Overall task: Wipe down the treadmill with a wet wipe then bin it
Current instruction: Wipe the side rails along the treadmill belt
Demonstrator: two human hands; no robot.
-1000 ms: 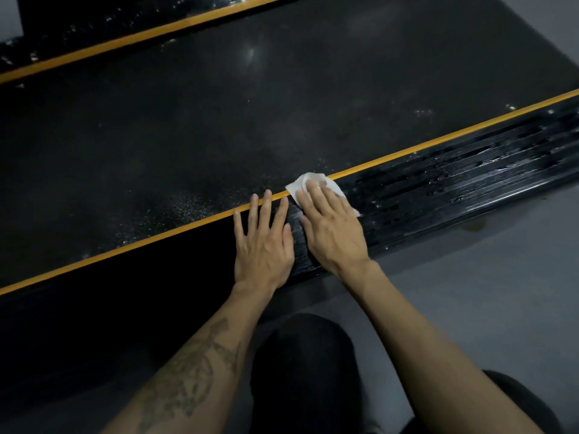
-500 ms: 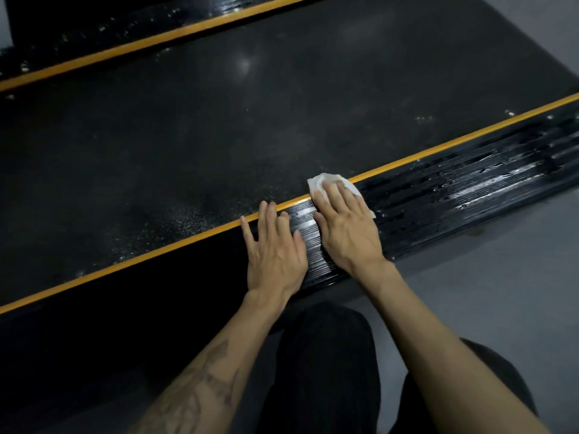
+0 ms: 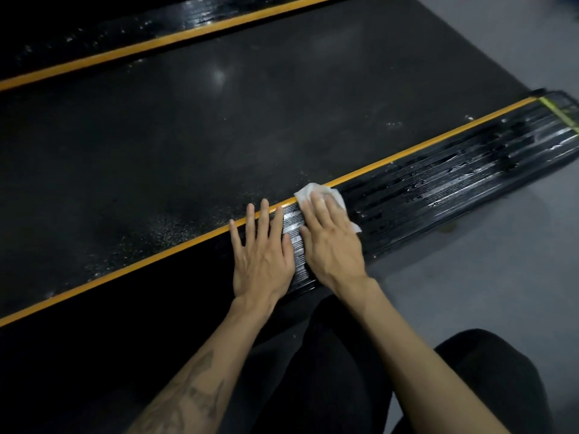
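Note:
The treadmill's black belt (image 3: 219,126) runs across the view, edged by an orange stripe (image 3: 407,156). Along its near side lies a ribbed black side rail (image 3: 454,180), glistening wet to the right. My right hand (image 3: 332,242) lies flat on the rail with straight fingers and presses a white wet wipe (image 3: 305,193), most of which is hidden under the fingers. Just left of it, my left hand (image 3: 263,258) rests flat on the same rail, fingers spread, holding nothing.
Grey floor (image 3: 485,270) lies to the right of the rail. My dark-trousered knees (image 3: 344,371) are below the hands. The far side rail (image 3: 131,36) with its own orange stripe runs along the top. The rail's end cap (image 3: 560,117) is at the right.
The view has shifted so the rail's right end shows. Both hands stay flat and side by side on the rail, the wipe still under the right fingers.

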